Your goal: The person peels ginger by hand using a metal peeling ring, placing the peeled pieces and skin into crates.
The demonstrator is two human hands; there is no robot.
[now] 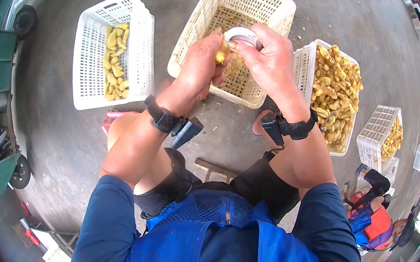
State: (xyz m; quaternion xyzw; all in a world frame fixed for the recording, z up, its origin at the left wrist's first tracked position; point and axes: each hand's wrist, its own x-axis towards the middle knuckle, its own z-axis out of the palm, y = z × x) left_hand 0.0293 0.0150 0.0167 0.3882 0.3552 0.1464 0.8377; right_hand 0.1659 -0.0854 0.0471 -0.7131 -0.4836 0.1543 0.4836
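Observation:
Over the middle crate [195, 20], my left hand [199, 59] is closed on a yellow piece of ginger [221, 57], whose lower end shows below the fingers. My right hand [272, 59] grips a white ring-shaped tool [242, 31] against the upper part of that ginger. The tool's working edge is hidden. Yellow-brown scraps [238, 74] lie on the slatted bottom of this crate. To the left stands a white crate [86, 75] with smooth, pale yellow ginger pieces [114, 63] inside. At the right, another crate [303, 69] is heaped with browner, knobbly ginger [336, 89].
Farther right, a smaller crate [374, 134] holds more ginger, and a person in red and blue [373, 221] sits near it. Part of a low wooden stool [215, 169] shows between my legs. Wheeled vehicles with tyres [24, 21] stand along the left edge.

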